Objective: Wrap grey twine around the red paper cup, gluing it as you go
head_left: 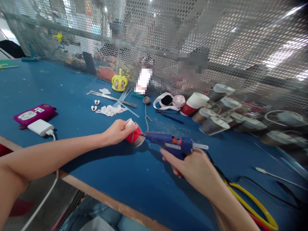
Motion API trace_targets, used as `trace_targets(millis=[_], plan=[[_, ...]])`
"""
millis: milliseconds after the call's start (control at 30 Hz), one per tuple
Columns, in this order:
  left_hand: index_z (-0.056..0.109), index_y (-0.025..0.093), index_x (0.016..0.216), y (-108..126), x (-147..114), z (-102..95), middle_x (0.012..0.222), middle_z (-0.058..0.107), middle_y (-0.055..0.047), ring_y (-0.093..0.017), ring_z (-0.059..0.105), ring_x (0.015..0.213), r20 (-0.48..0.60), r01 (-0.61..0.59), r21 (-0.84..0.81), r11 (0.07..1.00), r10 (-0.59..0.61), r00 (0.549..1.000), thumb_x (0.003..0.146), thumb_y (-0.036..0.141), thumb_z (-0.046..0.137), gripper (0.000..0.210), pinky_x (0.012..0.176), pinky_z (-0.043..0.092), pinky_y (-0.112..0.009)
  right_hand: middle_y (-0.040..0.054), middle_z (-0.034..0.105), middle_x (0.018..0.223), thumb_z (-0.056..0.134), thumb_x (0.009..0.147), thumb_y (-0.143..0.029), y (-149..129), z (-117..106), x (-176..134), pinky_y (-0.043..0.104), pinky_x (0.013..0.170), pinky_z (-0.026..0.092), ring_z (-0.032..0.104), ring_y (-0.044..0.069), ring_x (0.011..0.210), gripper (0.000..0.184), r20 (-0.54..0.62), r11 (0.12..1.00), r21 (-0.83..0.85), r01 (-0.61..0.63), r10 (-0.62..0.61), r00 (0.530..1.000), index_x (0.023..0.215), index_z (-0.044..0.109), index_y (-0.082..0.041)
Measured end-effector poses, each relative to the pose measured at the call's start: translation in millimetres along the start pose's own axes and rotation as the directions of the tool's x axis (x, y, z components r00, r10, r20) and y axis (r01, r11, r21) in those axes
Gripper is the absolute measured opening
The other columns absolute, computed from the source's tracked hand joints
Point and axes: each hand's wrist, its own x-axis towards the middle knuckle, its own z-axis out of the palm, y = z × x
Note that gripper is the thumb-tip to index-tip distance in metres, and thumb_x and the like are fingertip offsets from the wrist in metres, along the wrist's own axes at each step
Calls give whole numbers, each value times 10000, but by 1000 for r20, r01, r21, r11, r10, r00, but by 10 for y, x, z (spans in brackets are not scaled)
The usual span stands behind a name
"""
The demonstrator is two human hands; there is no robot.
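My left hand is wrapped round a red paper cup, which is tilted over the blue table. Grey yarn is wound about the cup's lower end, and a loose strand of yarn runs back to a small grey ball. In my right hand is a blue hot glue gun, with a clear glue stick poking out of its back. Its nozzle points left and meets the cup near the yarn; whether it touches I cannot tell.
Stacked paper cups and several yarn-wrapped cups stand at the right. Yellow-handled pliers and a black cable lie at front right. A purple pouch and white charger rest left. A perforated metal screen closes the back.
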Motion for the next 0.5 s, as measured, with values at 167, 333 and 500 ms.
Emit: trace_targets(millis=[167, 333, 500], plan=[[598, 107, 632, 8, -7, 9, 576, 593, -29, -130, 540, 594, -18, 5, -3, 1000, -5, 1000, 811, 416, 404, 407, 500, 396, -198, 2, 537, 335, 509, 721, -415, 33, 31, 9, 233, 413, 453, 543, 145, 333, 383, -58, 997, -44, 58, -60, 997, 391, 458, -226], [605, 108, 647, -9, 4, 8, 605, 602, -34, -131, 539, 596, -20, 20, -27, 999, -21, 1000, 804, 411, 415, 391, 502, 395, -201, -13, 552, 361, 476, 737, -384, 144, 5, 15, 245, 403, 416, 552, 155, 368, 273, -47, 935, -162, 316, -327, 944, 572, 618, -221], [596, 111, 644, -2, 12, 7, 596, 591, -28, -126, 529, 582, -34, 54, -60, 997, -56, 998, 792, 409, 427, 373, 496, 388, -198, -5, 526, 376, 468, 711, -355, 221, -8, 2, 263, 394, 327, 501, 163, 366, 265, -44, 847, -282, 452, -482, 875, 750, 686, -209]])
